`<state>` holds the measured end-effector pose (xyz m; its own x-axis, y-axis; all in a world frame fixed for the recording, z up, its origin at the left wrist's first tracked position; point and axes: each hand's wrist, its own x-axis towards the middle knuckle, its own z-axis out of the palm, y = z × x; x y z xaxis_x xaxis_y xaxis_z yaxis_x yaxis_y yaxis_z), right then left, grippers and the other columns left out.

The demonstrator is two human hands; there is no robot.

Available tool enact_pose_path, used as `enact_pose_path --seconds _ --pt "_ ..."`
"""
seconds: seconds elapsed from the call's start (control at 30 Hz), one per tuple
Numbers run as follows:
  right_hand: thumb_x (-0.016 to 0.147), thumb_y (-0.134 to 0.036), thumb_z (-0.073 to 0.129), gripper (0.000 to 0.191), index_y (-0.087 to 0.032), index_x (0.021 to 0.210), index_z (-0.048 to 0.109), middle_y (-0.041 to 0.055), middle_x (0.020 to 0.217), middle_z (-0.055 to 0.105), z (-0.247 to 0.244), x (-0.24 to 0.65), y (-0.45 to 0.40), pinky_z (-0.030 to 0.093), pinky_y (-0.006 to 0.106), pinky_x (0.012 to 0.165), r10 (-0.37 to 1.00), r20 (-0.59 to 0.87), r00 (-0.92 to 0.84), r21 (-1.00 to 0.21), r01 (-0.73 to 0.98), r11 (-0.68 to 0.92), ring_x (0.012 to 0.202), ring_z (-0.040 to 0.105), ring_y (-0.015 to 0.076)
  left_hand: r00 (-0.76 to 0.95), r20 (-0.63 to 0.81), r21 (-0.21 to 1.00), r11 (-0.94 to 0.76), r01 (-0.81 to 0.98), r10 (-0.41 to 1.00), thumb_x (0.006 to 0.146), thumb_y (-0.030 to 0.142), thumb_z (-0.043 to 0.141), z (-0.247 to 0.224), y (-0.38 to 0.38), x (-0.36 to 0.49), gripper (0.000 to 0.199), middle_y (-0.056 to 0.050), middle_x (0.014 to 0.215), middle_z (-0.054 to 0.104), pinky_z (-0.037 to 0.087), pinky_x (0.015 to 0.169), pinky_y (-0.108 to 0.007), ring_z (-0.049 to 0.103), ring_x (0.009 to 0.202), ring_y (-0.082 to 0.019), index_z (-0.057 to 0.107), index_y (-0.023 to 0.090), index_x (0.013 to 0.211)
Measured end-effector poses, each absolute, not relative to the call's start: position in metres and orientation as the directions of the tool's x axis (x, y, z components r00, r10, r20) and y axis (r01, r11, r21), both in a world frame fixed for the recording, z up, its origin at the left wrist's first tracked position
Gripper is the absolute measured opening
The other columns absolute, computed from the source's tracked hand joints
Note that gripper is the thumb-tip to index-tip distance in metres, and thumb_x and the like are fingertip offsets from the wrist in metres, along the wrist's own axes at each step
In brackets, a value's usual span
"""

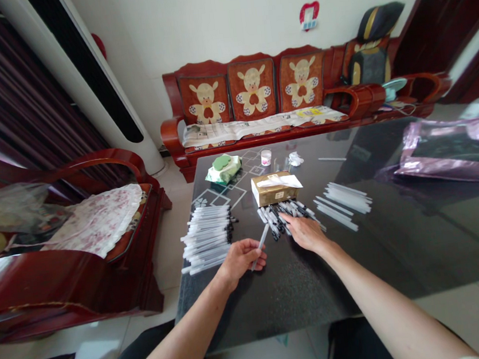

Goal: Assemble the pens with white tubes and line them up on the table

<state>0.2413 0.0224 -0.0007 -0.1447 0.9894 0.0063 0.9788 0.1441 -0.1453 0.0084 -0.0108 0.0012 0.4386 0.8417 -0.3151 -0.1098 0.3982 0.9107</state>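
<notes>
In my left hand [244, 258] is a translucent white pen barrel [262, 238], pinched near its lower end and tilted up to the right. My right hand [306, 232] reaches into a loose pile of short black-and-white pen caps [274, 221], its fingers extended and partly apart over the pieces. Whether its fingertips touch a cap is too small to tell. Left of my left hand lies a stack of white pens [206, 238] with black ends towards the right. Several plain white pen barrels [346, 198] rest right of the caps.
Behind the caps stands a gold tissue box [276, 190]. Farther back on the dark table [295, 288] are a green wipes pack [223, 170], a small cup [266, 157], crumpled tissue [295, 159] and one lone barrel [332, 159]. A purple-edged clear bag [456, 149] lies at right.
</notes>
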Motion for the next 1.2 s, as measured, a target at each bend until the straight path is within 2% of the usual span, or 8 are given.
enact_pose_path --seconds 0.37,0.6,0.67,0.73,0.83,0.93,1.03,1.2 --pt "0.089 -0.027 0.043 0.035 -0.024 0.123 0.051 0.0077 0.103 0.068 -0.005 0.243 0.021 0.041 0.028 0.078 0.99 0.063 -0.127 -0.22 0.966 0.138 0.096 0.063 0.0204 0.443 -0.311 0.911 0.397 -0.112 0.841 0.067 0.034 0.073 0.0 -0.01 0.008 0.033 -0.009 0.076 0.067 0.049 0.059 -0.025 0.063 0.06 -0.013 0.062 0.011 0.088" --pt "0.087 -0.026 0.046 0.027 -0.022 0.112 0.055 0.007 0.092 0.069 -0.007 0.244 0.021 0.04 0.028 0.072 0.988 0.093 -0.124 -0.24 0.96 0.143 0.088 0.064 0.0208 0.454 -0.302 0.914 0.389 -0.111 0.839 0.069 0.034 0.072 -0.001 -0.01 0.007 0.032 -0.009 0.077 0.067 0.049 0.06 -0.026 0.063 0.061 -0.013 0.062 0.011 0.089" --pt "0.085 -0.028 0.047 0.025 -0.023 0.108 0.056 0.0061 0.088 0.069 -0.006 0.246 0.022 0.041 0.028 0.07 0.986 0.13 -0.106 -0.285 0.948 0.14 0.085 0.064 0.0209 0.453 -0.303 0.915 0.389 -0.109 0.839 0.07 0.034 0.071 -0.002 -0.01 0.007 0.032 -0.009 0.077 0.067 0.049 0.06 -0.026 0.063 0.061 -0.013 0.062 0.011 0.09" --pt "0.084 -0.03 0.049 0.023 -0.023 0.104 0.057 0.0045 0.08 0.068 -0.005 0.248 0.025 0.042 0.028 0.067 0.981 0.18 -0.068 -0.397 0.908 0.135 0.079 0.064 0.0204 0.452 -0.304 0.915 0.39 -0.108 0.839 0.07 0.034 0.071 -0.001 -0.011 0.007 0.032 -0.008 0.077 0.066 0.049 0.061 -0.026 0.062 0.061 -0.013 0.062 0.011 0.09" --pt "0.08 -0.034 0.052 0.024 -0.02 0.099 0.055 0.001 0.063 0.062 -0.002 0.251 0.028 0.043 0.027 0.055 0.993 0.115 0.003 -0.723 0.686 0.081 0.058 0.061 0.0174 0.448 -0.306 0.915 0.39 -0.106 0.84 0.07 0.034 0.071 0.002 -0.011 0.008 0.032 -0.008 0.076 0.066 0.049 0.06 -0.026 0.062 0.061 -0.013 0.061 0.011 0.089" --pt "0.075 -0.035 0.06 0.031 -0.015 0.097 0.052 0.0018 0.064 0.063 0.002 0.251 0.029 0.047 0.027 0.048 0.999 -0.051 -0.006 -0.965 0.259 -0.047 0.05 0.06 0.0156 0.446 -0.311 0.912 0.396 -0.108 0.839 0.069 0.035 0.072 0.003 -0.011 0.008 0.033 -0.008 0.076 0.066 0.049 0.06 -0.026 0.062 0.06 -0.013 0.061 0.011 0.089" --pt "0.067 -0.029 0.069 0.035 -0.014 0.094 0.052 0.0059 0.071 0.067 0.004 0.251 0.027 0.052 0.029 0.054 0.991 -0.125 -0.052 -0.991 -0.048 -0.128 0.058 0.064 0.0169 0.451 -0.314 0.909 0.401 -0.111 0.836 0.068 0.035 0.073 0.003 -0.011 0.008 0.035 -0.008 0.076 0.066 0.049 0.06 -0.026 0.062 0.06 -0.013 0.061 0.011 0.089" --pt "0.062 -0.02 0.073 0.036 -0.015 0.091 0.053 0.0068 0.072 0.07 0.005 0.252 0.026 0.055 0.031 0.057 0.982 -0.158 -0.103 -0.959 -0.221 -0.178 0.06 0.067 0.0186 0.462 -0.315 0.906 0.407 -0.113 0.829 0.067 0.036 0.073 0.002 -0.011 0.009 0.037 -0.007 0.075 0.066 0.048 0.06 -0.026 0.061 0.06 -0.012 0.061 0.011 0.09"
